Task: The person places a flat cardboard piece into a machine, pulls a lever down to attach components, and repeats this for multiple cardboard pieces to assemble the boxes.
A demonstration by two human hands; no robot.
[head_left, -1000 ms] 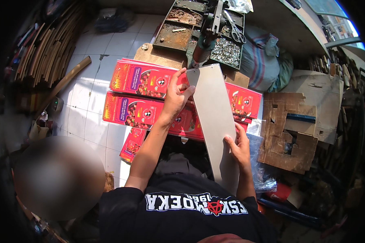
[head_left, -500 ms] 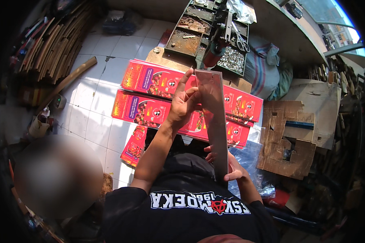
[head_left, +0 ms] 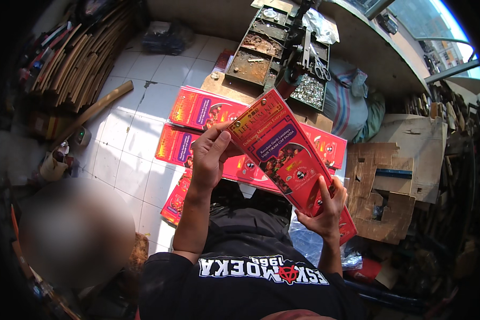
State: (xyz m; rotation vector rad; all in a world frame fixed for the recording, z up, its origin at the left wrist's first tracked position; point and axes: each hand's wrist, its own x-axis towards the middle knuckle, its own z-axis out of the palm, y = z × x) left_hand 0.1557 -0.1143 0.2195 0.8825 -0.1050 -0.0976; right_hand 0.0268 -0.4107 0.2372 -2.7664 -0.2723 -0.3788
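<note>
The red panel point(head_left: 287, 154) hides part of the panel rows point(head_left: 173, 144) below, and a round shape point(head_left: 77, 232) is blurred.

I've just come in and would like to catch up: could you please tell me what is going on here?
A person holds up a long red panel, tilted, with its printed side facing the camera. The left grip has it near its upper end, the right grip nearer its lower end. Similar red panels lie in rows below it, with compartment trays just beyond.
</note>
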